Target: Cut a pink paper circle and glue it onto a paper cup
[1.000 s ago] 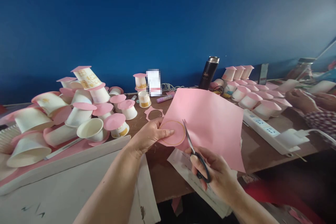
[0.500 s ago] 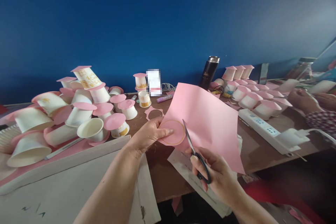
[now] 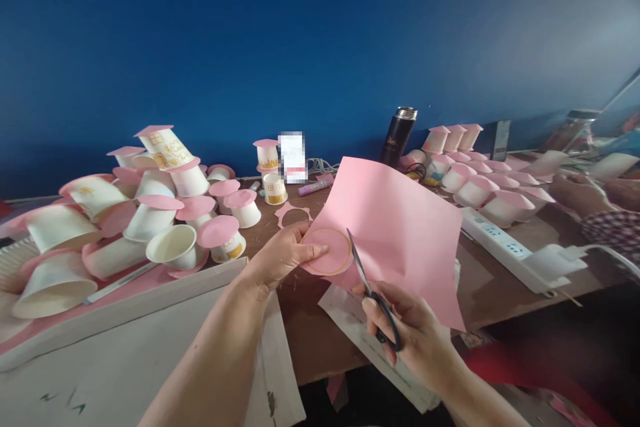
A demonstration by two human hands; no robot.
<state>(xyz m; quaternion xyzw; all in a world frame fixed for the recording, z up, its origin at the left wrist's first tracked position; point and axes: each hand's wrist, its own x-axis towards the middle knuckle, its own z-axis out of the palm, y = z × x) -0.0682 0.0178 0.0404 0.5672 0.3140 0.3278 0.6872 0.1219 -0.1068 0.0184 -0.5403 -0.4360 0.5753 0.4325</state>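
A large pink sheet of paper (image 3: 395, 227) is held up over the brown table, with a yellow circle outline (image 3: 336, 260) drawn near its left edge. My left hand (image 3: 285, 255) pinches that edge, the thumb lying on top inside the circle. In my right hand (image 3: 400, 320) is a pair of scissors (image 3: 367, 283) with black handles, gripped through the loops. Its visible blade lies over the paper just right of the circle, pointing away from me; the other blade is hidden under the sheet.
Paper cups with pink tops (image 3: 173, 213) crowd the left behind a white box (image 3: 125, 347); more cups (image 3: 480, 190) stand right. A black flask (image 3: 399, 137), a power strip (image 3: 505, 243), a purple tube (image 3: 313, 187) and a ring-shaped pink scrap (image 3: 279, 217) lie around. Another person's sleeve (image 3: 613, 230) shows far right.
The pink sheet's right side has bowed slightly outward to the right. Both my hands and the scissors stay almost where they were. The other person's hands at the far right have moved and look blurred.
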